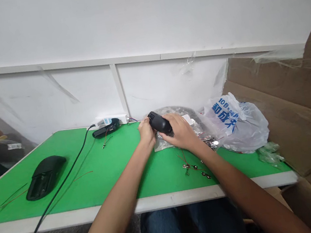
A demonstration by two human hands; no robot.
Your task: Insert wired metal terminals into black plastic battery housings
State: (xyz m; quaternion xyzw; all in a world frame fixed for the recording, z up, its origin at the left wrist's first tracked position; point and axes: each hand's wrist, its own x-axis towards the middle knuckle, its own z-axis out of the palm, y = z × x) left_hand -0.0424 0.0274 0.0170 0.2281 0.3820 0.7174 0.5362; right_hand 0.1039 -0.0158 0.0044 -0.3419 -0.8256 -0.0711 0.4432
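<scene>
Between my two hands, above the far middle of the green tabletop, is a black rounded plastic housing [160, 123], tilted. My left hand [146, 133] is closed on its left end. At the right end my right hand [182, 131] grips it, thumb underneath and fingers behind. Under and behind the hands lies a clear plastic bag [159, 143] of small parts. Small metal pieces with thin wires [190, 166] are scattered beside my right forearm. Another black housing [46, 177], hollow on its near side, rests at the left.
A white power strip [112, 118] lies by the wall, with a black device [106, 128] trailing wires against it. A black cable [76, 158] crosses the left side. To the right are a white printed plastic bag [240, 124], crumpled clear plastic [270, 154] and cardboard [289, 105].
</scene>
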